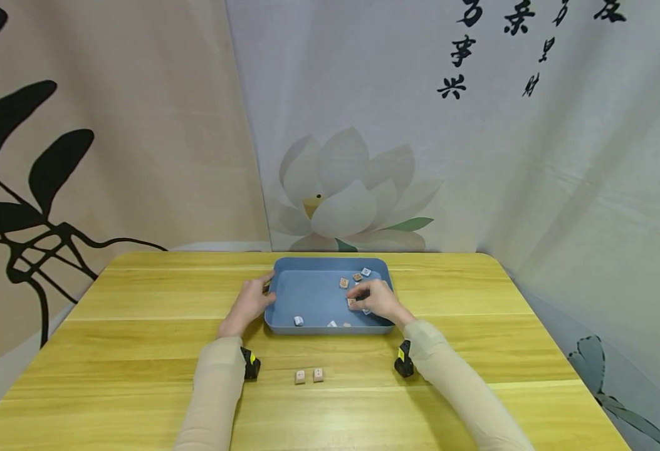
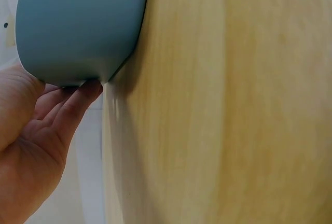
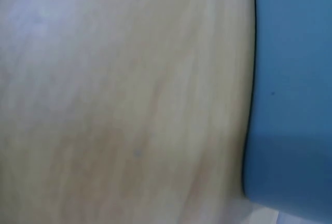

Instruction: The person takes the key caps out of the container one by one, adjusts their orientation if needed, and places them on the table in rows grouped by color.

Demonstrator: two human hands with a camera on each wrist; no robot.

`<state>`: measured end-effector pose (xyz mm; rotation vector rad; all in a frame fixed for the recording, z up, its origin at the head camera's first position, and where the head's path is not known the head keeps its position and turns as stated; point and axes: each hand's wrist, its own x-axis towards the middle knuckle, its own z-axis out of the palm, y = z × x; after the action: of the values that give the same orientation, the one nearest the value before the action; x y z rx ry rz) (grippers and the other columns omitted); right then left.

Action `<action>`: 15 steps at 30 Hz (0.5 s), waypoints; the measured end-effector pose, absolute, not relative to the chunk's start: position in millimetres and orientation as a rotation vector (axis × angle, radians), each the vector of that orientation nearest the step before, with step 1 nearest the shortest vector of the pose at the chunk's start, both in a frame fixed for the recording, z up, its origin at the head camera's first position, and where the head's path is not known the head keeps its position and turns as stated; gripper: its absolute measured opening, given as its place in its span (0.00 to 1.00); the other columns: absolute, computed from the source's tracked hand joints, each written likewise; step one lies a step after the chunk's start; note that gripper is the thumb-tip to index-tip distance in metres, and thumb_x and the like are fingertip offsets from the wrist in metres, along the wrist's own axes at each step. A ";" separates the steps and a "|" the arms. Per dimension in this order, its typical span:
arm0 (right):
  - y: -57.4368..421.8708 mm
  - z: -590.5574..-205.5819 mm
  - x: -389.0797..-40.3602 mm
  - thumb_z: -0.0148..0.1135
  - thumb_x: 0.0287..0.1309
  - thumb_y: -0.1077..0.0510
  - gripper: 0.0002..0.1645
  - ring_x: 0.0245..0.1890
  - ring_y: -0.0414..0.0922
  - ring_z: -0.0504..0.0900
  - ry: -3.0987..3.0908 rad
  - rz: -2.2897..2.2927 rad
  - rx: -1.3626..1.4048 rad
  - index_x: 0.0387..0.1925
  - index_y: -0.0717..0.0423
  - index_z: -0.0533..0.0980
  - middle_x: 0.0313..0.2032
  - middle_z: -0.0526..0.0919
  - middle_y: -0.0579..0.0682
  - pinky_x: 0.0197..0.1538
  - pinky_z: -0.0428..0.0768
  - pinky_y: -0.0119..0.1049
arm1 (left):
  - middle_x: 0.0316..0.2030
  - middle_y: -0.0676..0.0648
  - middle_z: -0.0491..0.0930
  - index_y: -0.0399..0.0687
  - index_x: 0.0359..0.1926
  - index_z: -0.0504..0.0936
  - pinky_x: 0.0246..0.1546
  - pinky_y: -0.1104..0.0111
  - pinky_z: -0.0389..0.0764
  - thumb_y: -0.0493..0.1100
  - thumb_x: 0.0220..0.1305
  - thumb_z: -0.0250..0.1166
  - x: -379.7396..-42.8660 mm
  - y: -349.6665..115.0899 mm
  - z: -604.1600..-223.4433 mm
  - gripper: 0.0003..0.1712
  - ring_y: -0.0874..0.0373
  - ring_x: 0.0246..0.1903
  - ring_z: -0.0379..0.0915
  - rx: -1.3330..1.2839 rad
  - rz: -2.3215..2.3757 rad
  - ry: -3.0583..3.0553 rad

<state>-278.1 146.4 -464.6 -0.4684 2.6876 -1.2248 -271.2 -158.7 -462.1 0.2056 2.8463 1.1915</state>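
Note:
A shallow blue tray [image 1: 307,294] lies on the wooden table. At its left end my left hand [image 1: 251,302] holds the rim, thumb at the top edge and fingers against the outside wall, as the left wrist view shows on the tray [image 2: 83,32] and hand [image 2: 41,141]. Over the tray's right part, my right hand [image 1: 376,299] pinches a small pale block [image 1: 351,302] with a marked face between thumb and fingers. Several similar blocks lie about it, among them a tan one [image 1: 343,284] and a white one [image 1: 366,272]. The right wrist view shows tray wall [image 3: 290,105] but no hand.
Two small marked blocks, a left one [image 1: 299,377] and a right one [image 1: 318,375], stand side by side on the table [image 1: 138,351] in front of the tray. A white block [image 1: 298,321] sits near the tray's front left corner. Behind the table hangs a printed curtain [image 1: 363,94].

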 end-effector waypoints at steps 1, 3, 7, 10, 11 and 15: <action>146.6 -464.7 -278.2 0.72 0.46 0.61 0.12 0.38 0.40 0.82 2.691 -1.225 -0.466 0.37 0.52 0.86 0.38 0.88 0.48 0.43 0.79 0.34 | 0.66 0.31 0.63 0.32 0.69 0.58 0.33 0.71 0.75 0.32 0.61 0.57 -271.3 -158.7 -462.1 0.35 0.47 0.52 0.75 0.205 1.192 2.844; 147.0 -464.8 -278.2 0.72 0.46 0.61 0.12 0.38 0.40 0.81 2.689 -1.230 -0.453 0.37 0.51 0.86 0.38 0.88 0.47 0.43 0.79 0.34 | 0.66 0.31 0.63 0.32 0.69 0.58 0.32 0.71 0.75 0.32 0.61 0.57 -271.3 -158.6 -461.9 0.35 0.48 0.50 0.76 0.199 1.190 2.842; 147.9 -463.8 -278.0 0.72 0.47 0.60 0.12 0.37 0.38 0.81 2.683 -1.241 -0.444 0.37 0.51 0.86 0.39 0.88 0.47 0.41 0.78 0.32 | 0.66 0.31 0.62 0.33 0.69 0.58 0.31 0.71 0.74 0.32 0.61 0.56 -271.5 -158.3 -461.5 0.35 0.50 0.44 0.76 0.197 1.186 2.836; 148.0 -461.6 -277.6 0.72 0.47 0.61 0.12 0.35 0.38 0.81 2.678 -1.268 -0.460 0.37 0.52 0.86 0.38 0.88 0.48 0.40 0.79 0.32 | 0.67 0.31 0.61 0.32 0.69 0.58 0.32 0.71 0.74 0.32 0.61 0.57 -271.6 -158.2 -461.3 0.35 0.50 0.46 0.75 0.200 1.186 2.834; 148.0 -460.5 -277.2 0.72 0.46 0.61 0.12 0.35 0.39 0.82 2.678 -1.280 -0.475 0.37 0.54 0.85 0.38 0.88 0.49 0.40 0.80 0.32 | 0.67 0.31 0.61 0.32 0.69 0.58 0.32 0.71 0.74 0.32 0.61 0.57 -271.7 -158.2 -461.5 0.35 0.50 0.46 0.75 0.201 1.186 2.832; 147.8 -455.9 -274.9 0.71 0.47 0.62 0.14 0.35 0.41 0.83 2.682 -1.302 -0.520 0.39 0.57 0.85 0.38 0.88 0.51 0.40 0.81 0.33 | 0.67 0.31 0.60 0.32 0.70 0.57 0.32 0.71 0.74 0.31 0.62 0.56 -271.1 -158.2 -461.9 0.35 0.50 0.44 0.75 0.204 1.195 2.823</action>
<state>-274.9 147.8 -455.9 -0.5202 2.6818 -1.3018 -271.1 -158.2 -461.9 0.2038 2.8229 1.1950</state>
